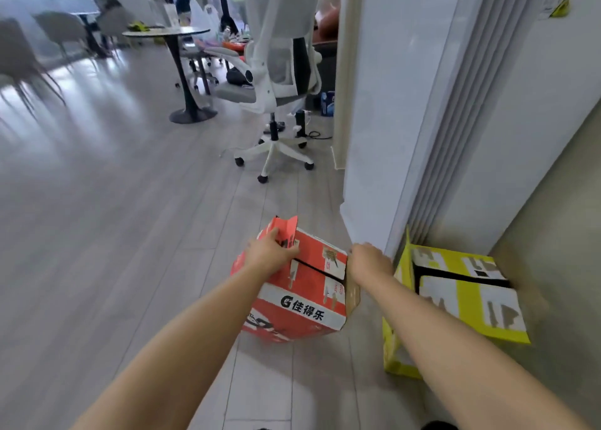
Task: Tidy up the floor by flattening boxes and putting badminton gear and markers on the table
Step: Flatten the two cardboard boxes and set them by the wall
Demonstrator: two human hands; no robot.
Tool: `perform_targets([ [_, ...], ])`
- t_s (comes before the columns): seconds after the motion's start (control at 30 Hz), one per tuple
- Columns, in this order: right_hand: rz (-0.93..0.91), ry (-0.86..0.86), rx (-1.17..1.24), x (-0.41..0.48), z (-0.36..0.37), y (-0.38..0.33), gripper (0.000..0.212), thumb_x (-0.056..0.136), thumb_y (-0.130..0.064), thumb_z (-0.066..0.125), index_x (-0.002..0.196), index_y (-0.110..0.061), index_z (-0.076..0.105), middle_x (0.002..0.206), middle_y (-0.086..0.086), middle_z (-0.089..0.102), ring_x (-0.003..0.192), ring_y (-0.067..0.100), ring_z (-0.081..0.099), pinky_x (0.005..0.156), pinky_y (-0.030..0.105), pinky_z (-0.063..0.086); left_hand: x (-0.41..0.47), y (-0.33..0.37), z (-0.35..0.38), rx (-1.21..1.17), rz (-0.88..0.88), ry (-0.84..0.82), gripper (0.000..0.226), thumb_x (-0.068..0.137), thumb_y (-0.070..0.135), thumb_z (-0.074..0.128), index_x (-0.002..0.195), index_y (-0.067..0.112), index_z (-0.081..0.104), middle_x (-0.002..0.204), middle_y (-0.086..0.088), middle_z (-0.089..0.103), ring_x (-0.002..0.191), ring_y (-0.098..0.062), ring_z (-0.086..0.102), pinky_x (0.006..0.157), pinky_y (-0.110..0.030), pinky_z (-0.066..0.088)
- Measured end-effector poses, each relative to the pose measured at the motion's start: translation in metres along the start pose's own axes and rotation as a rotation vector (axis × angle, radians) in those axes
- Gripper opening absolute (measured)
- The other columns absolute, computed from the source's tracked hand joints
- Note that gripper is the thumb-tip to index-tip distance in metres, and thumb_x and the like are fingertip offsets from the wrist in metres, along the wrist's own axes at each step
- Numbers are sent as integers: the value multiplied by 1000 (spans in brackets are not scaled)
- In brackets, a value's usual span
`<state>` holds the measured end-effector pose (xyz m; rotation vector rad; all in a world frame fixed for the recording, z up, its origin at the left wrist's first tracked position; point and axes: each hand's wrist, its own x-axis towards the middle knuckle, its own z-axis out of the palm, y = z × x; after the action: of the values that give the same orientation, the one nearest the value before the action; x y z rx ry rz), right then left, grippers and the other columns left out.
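An orange cardboard box (302,306) with white bands and black lettering stands tilted on the floor in front of me. My left hand (271,252) grips a raised flap at its top left corner. My right hand (370,260) holds the box's right top edge, fingers curled over it. To the right, a yellow and white box (461,296) sits against the wall, its top flaps closed with a dark gap between them.
A white office chair (276,81) on casters stands ahead, with a cable and power strip near its base. A round pedestal table (169,33) is further back left, grey chairs beyond it. A white wall corner (367,137) rises just behind the boxes. A person sits far back.
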<state>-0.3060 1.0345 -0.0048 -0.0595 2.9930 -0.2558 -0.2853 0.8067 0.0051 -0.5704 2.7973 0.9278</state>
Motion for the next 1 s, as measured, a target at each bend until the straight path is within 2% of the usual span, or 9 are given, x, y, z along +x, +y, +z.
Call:
perform_targets([
  [0.13,-85,-79,110,-11,53,-42,25,84,-12,44,91,-20,67,93,3,66,83,27,61,73,34,53,-33,-33,0,46,-25,17,81,67,70,58,140,39,43,118,-8,60,108,-31,59,94,-43,52],
  [0.3,-98,-143,237,-32,110,-40,24,90,-24,47,104,-27,66,100,2,69,97,30,65,74,34,52,-51,-49,53,60,-37,-20,77,65,75,56,133,41,44,129,-10,45,118,-33,48,95,-47,48],
  [0.43,20,-103,370,-50,126,-4,18,91,-38,52,99,-28,65,94,-1,68,86,27,66,68,33,49,-54,-35,113,143,56,-145,89,69,91,28,143,43,33,142,-13,33,132,-41,34,99,-55,37],
  [0.5,128,-66,440,-63,133,24,15,90,-28,51,88,-23,65,88,0,68,78,25,63,70,34,53,-47,-37,141,178,98,-237,75,82,80,15,145,43,30,147,-18,31,135,-47,31,101,-58,33],
  [0.57,228,-75,451,-81,144,60,15,89,-17,49,80,-20,61,85,4,66,78,27,62,72,36,54,-41,-45,165,179,73,-326,64,95,65,17,150,36,30,151,-24,28,136,-49,31,109,-57,29],
  [0.67,305,-110,397,-114,150,100,23,90,-8,49,102,-20,65,97,8,68,89,30,63,73,33,50,-37,-61,187,251,112,-397,58,101,53,23,153,28,31,152,-25,30,138,-45,31,114,-53,27],
  [0.77,325,-115,310,-125,154,116,40,88,1,48,125,-8,60,124,14,63,115,33,57,90,35,46,-31,-73,196,380,192,-449,59,98,56,25,153,33,28,153,-19,27,140,-43,24,113,-59,26],
  [0.87,275,-95,259,-120,165,110,38,88,-4,44,120,-13,62,124,9,62,112,30,58,91,36,50,-28,-79,192,429,269,-452,56,99,50,30,152,33,28,153,-13,28,139,-39,24,110,-58,30],
  [1.0,0,17,85,-109,188,75,35,90,-17,53,125,-20,60,127,-1,57,121,25,51,102,42,42,-29,-105,180,480,343,-323,51,99,43,34,149,33,31,153,-7,31,136,-34,28,110,-51,29],
])
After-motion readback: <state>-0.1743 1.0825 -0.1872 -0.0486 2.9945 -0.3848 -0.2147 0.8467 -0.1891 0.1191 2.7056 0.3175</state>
